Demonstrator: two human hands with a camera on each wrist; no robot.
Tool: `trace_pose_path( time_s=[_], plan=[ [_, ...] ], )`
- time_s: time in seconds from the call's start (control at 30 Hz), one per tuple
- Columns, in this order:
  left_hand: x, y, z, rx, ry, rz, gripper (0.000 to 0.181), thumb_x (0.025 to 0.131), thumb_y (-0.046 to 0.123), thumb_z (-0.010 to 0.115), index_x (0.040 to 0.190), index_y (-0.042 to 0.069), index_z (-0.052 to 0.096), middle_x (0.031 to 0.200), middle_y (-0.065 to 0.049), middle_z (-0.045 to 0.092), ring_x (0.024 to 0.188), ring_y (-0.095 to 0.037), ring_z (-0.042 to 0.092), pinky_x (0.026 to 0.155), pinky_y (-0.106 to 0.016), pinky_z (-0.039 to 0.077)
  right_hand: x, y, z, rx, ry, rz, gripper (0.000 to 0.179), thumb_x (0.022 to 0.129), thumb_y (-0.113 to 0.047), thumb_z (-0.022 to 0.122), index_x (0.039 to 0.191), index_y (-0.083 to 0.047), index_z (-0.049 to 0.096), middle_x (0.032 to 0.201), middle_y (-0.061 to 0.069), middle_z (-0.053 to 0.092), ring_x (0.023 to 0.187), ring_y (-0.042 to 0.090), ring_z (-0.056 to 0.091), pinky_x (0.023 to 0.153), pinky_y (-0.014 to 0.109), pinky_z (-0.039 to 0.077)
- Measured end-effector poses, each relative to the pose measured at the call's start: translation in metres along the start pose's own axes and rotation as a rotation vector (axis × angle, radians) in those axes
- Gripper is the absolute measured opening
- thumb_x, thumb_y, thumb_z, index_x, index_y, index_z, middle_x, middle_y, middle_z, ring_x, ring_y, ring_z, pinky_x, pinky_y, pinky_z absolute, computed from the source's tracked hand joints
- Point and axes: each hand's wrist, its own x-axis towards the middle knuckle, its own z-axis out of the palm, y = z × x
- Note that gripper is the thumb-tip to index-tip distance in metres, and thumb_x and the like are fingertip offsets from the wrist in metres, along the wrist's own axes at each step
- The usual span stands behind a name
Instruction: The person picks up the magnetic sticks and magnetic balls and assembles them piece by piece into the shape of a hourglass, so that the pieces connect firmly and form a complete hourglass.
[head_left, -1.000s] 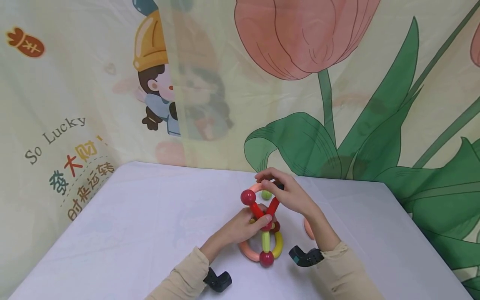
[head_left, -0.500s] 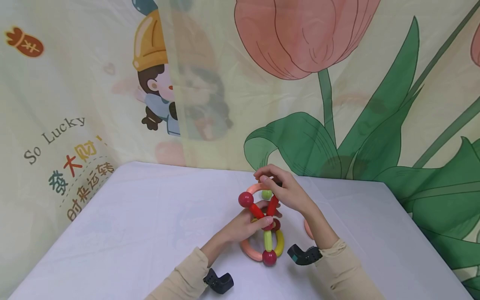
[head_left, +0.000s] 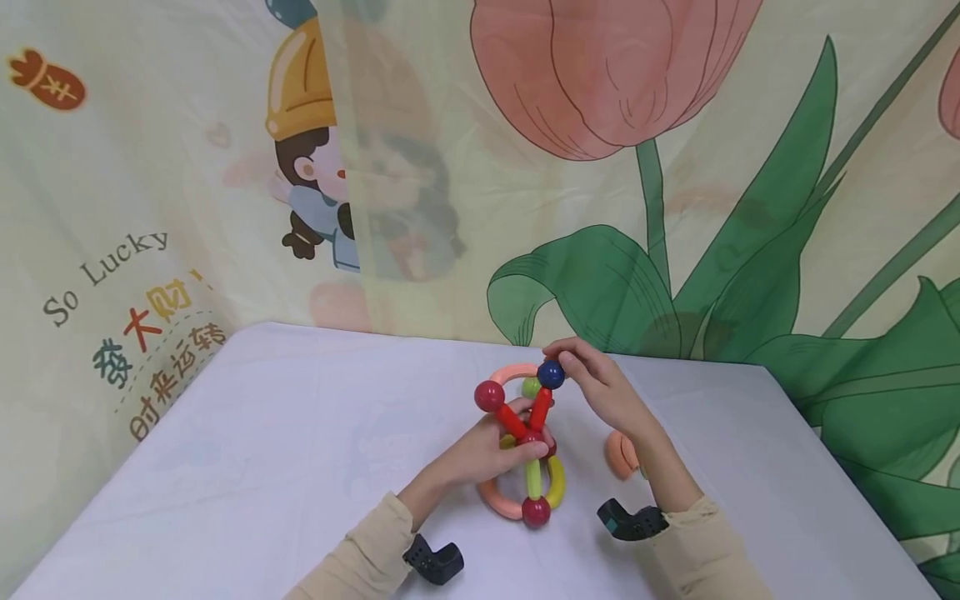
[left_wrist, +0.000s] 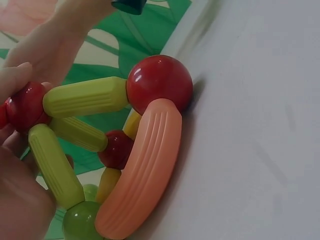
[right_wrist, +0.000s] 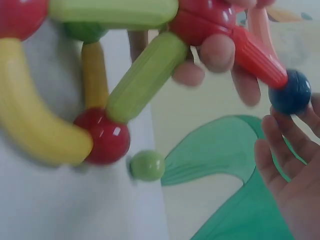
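My left hand (head_left: pixel 480 454) grips the middle of a magnetic stick-and-ball structure, fingers and thumb round a red ball (left_wrist: pixel 27 106). Its lower part stands on the table: light-green sticks (left_wrist: pixel 85 96), a curved salmon stick (left_wrist: pixel 145 170), a curved yellow stick (right_wrist: pixel 22 120) and red balls (head_left: pixel 536 512). Above the grip, two red sticks (head_left: pixel 540 410) spread upward to another red ball (head_left: pixel 489 396) and a blue ball (head_left: pixel 551 374). A salmon arc (head_left: pixel 513 372) joins those tops. Beside the blue ball is my right hand (head_left: pixel 603 396), its loosely bent fingertips at the ball's surface.
A loose light-green ball (right_wrist: pixel 147 165) lies on the white table (head_left: pixel 300 467) behind the structure. Curved salmon pieces (head_left: pixel 621 456) lie to the right, partly behind the right forearm. A printed curtain (head_left: pixel 420 167) hangs along the table's far edge.
My right hand has drawn back to the right, uncovering the blue ball at the top of the red stick. More of the salmon pieces on the table shows. The left hand keeps its grip.
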Motion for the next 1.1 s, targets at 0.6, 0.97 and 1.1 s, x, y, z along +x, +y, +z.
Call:
trace_pose_path(
  time_s=[0.6, 0.97, 1.1],
  plan=[
    [-0.001, 0.0, -0.005, -0.004, 0.11, -0.046, 0.051, 0.087, 0.023, 0.067, 0.133, 0.028, 0.045, 0.105, -0.002, 0.065, 0.101, -0.009, 0.064, 0.097, -0.036, 0.045, -0.037, 0.041, -0.026, -0.209, -0.04, 0.169, 0.024, 0.098, -0.026, 0.05, 0.117, -0.014, 0.056, 0.114, 0.009, 0.061, 0.104, 0.023, 0.058, 0.085, 0.031, 0.049],
    [-0.004, -0.004, -0.022, 0.052, 0.048, -0.073, 0.06, 0.085, 0.028, 0.068, 0.14, 0.024, 0.042, 0.12, -0.001, 0.063, 0.115, -0.017, 0.057, 0.099, -0.043, 0.044, -0.062, 0.051, -0.045, -0.257, -0.094, 0.271, 0.027, 0.097, -0.025, 0.053, 0.115, -0.006, 0.058, 0.111, 0.012, 0.063, 0.102, 0.023, 0.056, 0.085, 0.038, 0.047],
    [-0.006, -0.003, -0.029, 0.089, 0.02, -0.075, 0.059, 0.085, 0.029, 0.069, 0.138, 0.025, 0.043, 0.122, 0.001, 0.061, 0.112, -0.018, 0.058, 0.098, -0.044, 0.045, -0.067, 0.05, -0.052, -0.287, -0.117, 0.296, 0.027, 0.097, -0.026, 0.053, 0.115, -0.006, 0.058, 0.111, 0.011, 0.063, 0.1, 0.023, 0.056, 0.08, 0.035, 0.048]
  ],
)
